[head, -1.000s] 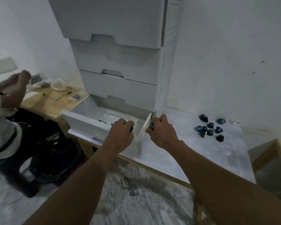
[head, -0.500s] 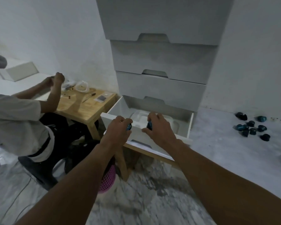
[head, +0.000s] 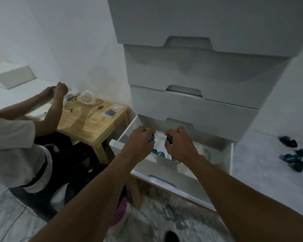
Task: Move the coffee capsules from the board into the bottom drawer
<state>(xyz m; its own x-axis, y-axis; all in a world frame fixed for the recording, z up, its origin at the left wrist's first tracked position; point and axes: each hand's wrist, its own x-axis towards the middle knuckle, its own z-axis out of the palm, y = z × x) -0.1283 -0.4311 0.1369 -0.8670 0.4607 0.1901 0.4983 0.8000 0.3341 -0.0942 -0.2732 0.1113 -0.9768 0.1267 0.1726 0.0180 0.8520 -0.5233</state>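
Coffee capsules (head: 297, 158) lie in a loose dark-blue cluster on the grey board (head: 262, 165) at the far right, just beside the white drawer tower (head: 191, 70). A few more blue capsules (head: 160, 153) already sit inside the bottom drawer (head: 215, 159), which is pulled out toward the camera while the three drawers above it are pushed in.

Both hands reach over the open drawer, side by side and slightly apart. The left hand (head: 140, 144) is curled around a blue capsule (head: 151, 137) whose round face peeks out between thumb and fingers. The right hand (head: 180, 145) is likewise closed around another blue capsule (head: 169, 138), held near its fingertips. Each capsule is above the drawer's white interior, clear of the ones lying below. A pale moulded insert seems to line the drawer floor, though the blur makes its shape hard to read.

To the left, a second person in a white shirt (head: 10, 145) sits at a small wooden surface (head: 93, 124), with both hands raised near a clear plastic container (head: 86, 99). A dark flat packet (head: 110, 112) and a thin tool (head: 94, 110) rest on the wood. Something pink and meshed (head: 120, 212) shows under the left forearm, above a marbled floor (head: 164, 210).
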